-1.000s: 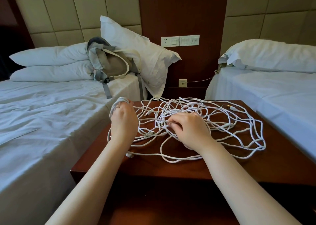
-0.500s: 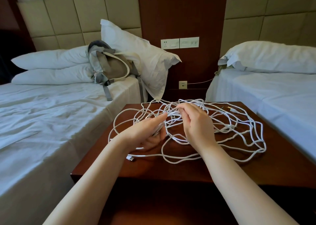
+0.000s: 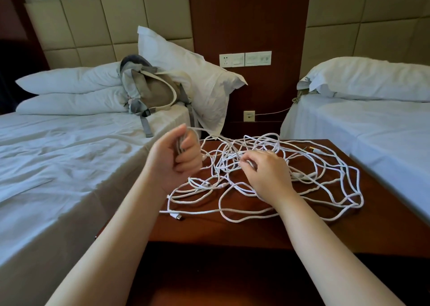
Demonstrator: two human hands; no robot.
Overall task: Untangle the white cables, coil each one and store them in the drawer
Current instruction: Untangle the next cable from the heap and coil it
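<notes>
A tangle of white cables (image 3: 314,184) sprawls over the dark wooden nightstand (image 3: 232,231). My left hand (image 3: 179,156) is raised at the tangle's left edge, fingers curled round a small bundle of cable loops, with a strand running from it into the pile. My right hand (image 3: 267,175) sits on the middle of the tangle and pinches a strand between thumb and fingertips. One plug end (image 3: 176,216) lies at the front left of the top, another plug (image 3: 316,151) at the back right. No drawer is in view.
White-sheeted beds flank the nightstand, the left bed (image 3: 58,166) and the right bed (image 3: 384,138). A grey backpack (image 3: 151,89) leans on pillows at the left. Wall sockets (image 3: 245,59) sit on the wood panel behind.
My left hand has drawn away to the left and up, closing round cable loops. My right hand has dropped from the top of the tangle onto its middle.
</notes>
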